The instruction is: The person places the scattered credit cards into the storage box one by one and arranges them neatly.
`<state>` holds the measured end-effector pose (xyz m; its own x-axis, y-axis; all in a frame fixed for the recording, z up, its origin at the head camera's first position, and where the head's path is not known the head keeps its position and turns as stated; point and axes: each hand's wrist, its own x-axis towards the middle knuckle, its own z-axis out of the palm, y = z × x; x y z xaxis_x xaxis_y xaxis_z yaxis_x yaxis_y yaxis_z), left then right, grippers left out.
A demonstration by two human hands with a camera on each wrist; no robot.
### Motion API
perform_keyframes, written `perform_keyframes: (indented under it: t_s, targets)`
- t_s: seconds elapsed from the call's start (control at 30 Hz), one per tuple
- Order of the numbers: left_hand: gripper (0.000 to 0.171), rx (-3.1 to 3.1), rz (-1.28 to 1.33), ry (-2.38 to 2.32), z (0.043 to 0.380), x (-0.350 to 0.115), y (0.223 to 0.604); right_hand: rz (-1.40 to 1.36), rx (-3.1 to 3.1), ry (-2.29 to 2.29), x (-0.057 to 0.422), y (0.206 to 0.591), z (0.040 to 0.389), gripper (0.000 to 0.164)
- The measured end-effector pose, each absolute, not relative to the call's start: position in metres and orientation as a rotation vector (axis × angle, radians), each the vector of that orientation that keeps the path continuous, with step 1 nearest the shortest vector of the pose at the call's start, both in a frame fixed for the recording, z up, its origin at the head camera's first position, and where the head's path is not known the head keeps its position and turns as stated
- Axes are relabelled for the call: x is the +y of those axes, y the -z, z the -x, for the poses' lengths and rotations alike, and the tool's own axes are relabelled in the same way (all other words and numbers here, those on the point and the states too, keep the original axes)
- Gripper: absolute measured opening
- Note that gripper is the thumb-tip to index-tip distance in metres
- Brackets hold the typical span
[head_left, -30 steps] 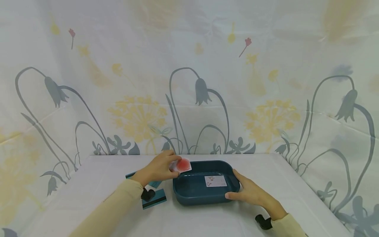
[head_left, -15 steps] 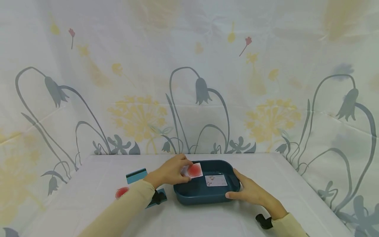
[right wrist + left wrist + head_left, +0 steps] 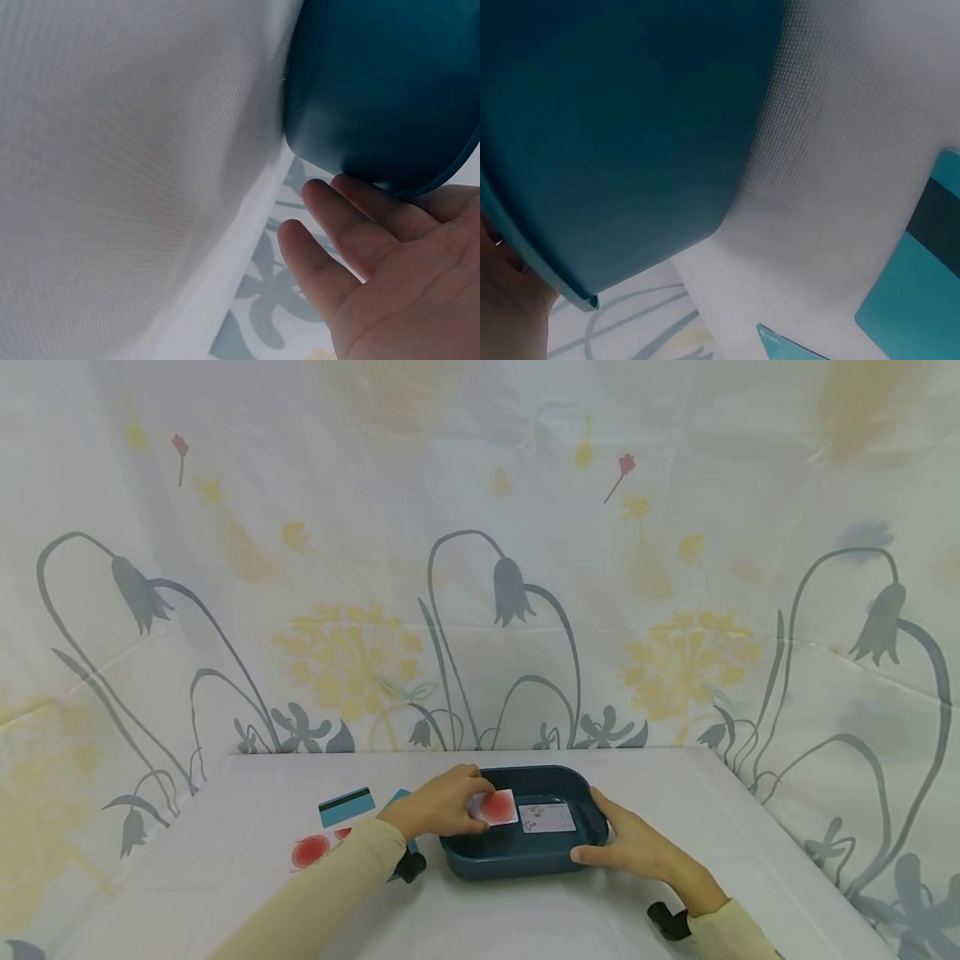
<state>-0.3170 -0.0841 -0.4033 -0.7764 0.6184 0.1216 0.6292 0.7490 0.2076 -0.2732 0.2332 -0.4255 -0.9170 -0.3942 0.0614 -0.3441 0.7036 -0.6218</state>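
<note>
My left hand [image 3: 442, 802] reaches over the left rim of a deep teal tray [image 3: 510, 866] and pinches a white card with a red circle [image 3: 498, 807] inside it. A white card with small reddish print [image 3: 547, 818] lies on the tray floor, right of the held card. At the tray's right end, my right hand [image 3: 637, 843] holds the rim, thumb at the front corner and fingers along the side. In the right wrist view several fingers [image 3: 345, 232] extend beside the outer wall. The left wrist view shows mostly tray wall; the held card is hidden there.
Left of the tray, a blue card with a black stripe [image 3: 347, 807] and a red-circle card [image 3: 310, 852] lie on the white table [image 3: 570, 918]. More cards are partly covered by the left forearm. A flower-patterned cloth [image 3: 480, 568] hangs behind.
My left hand has moved right and down into the tray with the red-circle card, uncovering cards on the table. The right hand and the tray stay almost still.
</note>
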Motion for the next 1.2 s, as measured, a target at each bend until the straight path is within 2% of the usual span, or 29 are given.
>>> perform_keyframes:
  t_s: [0.4,1.2]
  targets:
    - [0.046,-2.941,1.083,0.308,0.322,-0.078,0.408,0.607,2.821,1.02,0.233,0.426,0.274,0.108]
    - [0.044,-3.045,1.012,0.096,0.329,-0.066,0.413,0.597,2.812,1.014,0.233,0.425,0.273,0.108]
